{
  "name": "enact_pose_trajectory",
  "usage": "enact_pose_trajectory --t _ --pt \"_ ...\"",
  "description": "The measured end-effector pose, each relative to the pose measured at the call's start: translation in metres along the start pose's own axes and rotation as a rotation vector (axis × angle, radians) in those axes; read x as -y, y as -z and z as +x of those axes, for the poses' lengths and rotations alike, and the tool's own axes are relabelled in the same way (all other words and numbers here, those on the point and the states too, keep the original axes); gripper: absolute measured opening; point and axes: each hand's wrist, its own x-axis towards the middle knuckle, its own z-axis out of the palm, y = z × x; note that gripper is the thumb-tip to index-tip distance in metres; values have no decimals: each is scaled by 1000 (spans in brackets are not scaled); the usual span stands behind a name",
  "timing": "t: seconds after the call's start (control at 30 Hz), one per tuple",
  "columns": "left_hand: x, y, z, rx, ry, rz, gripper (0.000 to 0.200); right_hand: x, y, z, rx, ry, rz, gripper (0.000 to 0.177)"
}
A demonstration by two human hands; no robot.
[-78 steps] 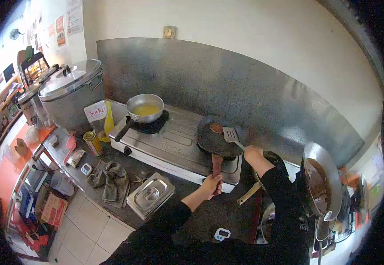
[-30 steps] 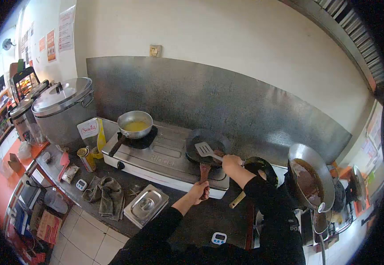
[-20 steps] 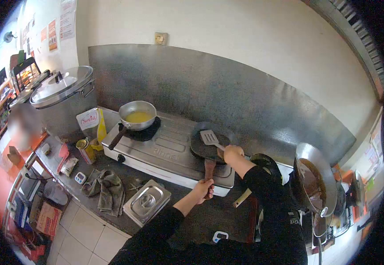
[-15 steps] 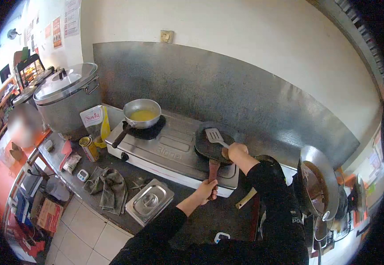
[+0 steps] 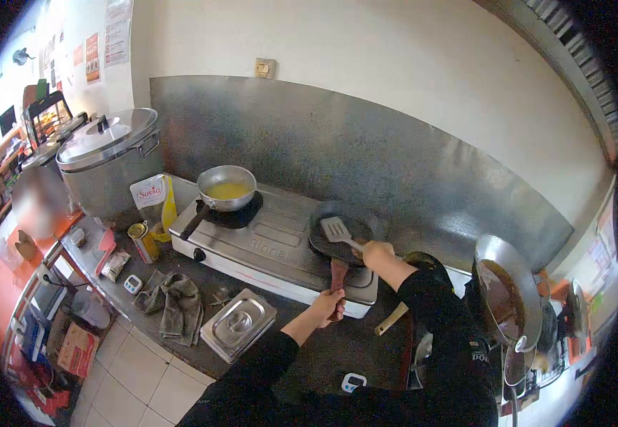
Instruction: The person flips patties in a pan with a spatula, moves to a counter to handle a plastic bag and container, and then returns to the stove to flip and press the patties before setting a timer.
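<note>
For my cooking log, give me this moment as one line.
left hand: grips pan handle | right hand: spatula over dark pan | stove: saucepan of yellow liquid

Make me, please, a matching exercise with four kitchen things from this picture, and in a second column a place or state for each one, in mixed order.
Things:
1. saucepan
2. spatula
3. frying pan
4. lidded steel tray

Places or states:
A. on the counter, in front of the stove
B. in the grip of the right hand
C. holds yellow liquid
D. its wooden handle in the left hand

Pairs: 1-C, 2-B, 3-D, 4-A.
</note>
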Motion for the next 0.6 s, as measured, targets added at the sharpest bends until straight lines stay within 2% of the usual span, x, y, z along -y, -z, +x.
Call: enact_pose_trajectory --t 0.1,0.13,0.27,0.37,0.4,0.47,0.6 --pt "-1 -1 0 -16 10 9 16 8 38 -38 267 -49 -29 22" --pt "0 0 3 -42 34 3 16 9 35 -47 209 -44 -59 23" --pt "1 6 10 9 77 -63 17 2 14 -46 212 -82 -59 26" --pt "3 13 18 75 32 -54 17 -20 1 -38 46 61 6 29" --pt "3 18 22 130 44 -15 17 -27 8 -45 5 44 45 29" --pt "-1 10 14 90 63 -58 17 -36 31 -61 -83 22 132 30" --pt "-1 10 13 72 54 -43 17 -50 53 -81 -11 -125 172 29"
